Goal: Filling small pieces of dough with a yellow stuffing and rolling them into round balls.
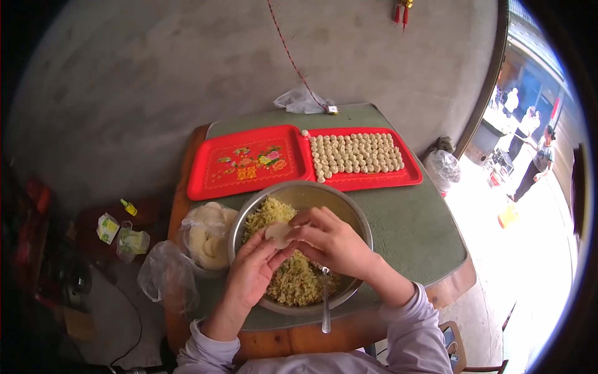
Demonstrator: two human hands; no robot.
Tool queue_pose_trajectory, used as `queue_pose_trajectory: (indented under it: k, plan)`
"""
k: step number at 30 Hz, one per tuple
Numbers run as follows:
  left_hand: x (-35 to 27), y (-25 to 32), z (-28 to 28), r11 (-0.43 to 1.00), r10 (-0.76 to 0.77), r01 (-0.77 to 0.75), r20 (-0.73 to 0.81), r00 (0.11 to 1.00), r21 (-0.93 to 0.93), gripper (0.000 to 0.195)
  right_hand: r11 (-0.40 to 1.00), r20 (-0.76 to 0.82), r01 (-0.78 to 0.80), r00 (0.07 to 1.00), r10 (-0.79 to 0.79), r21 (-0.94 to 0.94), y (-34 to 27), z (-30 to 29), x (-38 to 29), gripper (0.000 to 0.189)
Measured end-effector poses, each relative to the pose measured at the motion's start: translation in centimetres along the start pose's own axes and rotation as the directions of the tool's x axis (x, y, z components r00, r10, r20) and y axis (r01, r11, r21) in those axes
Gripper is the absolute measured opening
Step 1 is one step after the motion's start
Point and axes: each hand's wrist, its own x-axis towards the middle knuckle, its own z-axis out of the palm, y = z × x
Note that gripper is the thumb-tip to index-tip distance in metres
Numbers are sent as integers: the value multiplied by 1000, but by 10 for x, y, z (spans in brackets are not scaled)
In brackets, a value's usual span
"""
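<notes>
My left hand (254,264) holds a round, pale dough wrapper (278,234) between thumb and fingers. The fingers of my right hand (324,238) meet the wrapper's right edge, and both hands are above a large steel bowl (362,224). Inside the bowl lies a crumbly yellow-green filling (296,285), partly hidden by my hands. A metal spoon (326,306) leans on the bowl's near rim with its handle outward. Left of the bowl, a plastic bag (208,233) contains more dough wrappers (212,245).
Behind the bowl, a red tray (411,175) carries rows of small dumplings (357,152), beside a second red tray (201,175) with a floral print. A crumpled plastic bag (168,276) hangs over the table's left edge. People (537,156) stand outside the doorway at right.
</notes>
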Motion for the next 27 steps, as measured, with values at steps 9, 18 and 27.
queue_pose_trajectory:
  k: [9,18,27]
  plan:
    - [11,-6,16,971,164,-170,50,985,170,28,654,136,-507,836,531,562,6,11,-9,22]
    - [16,-8,10,882,286,-284,50,957,376,17,817,-34,-427,879,475,388,7,20,-9,15]
    - [16,-7,7,845,349,-343,62,935,410,15,746,47,-471,858,511,471,3,26,-10,14]
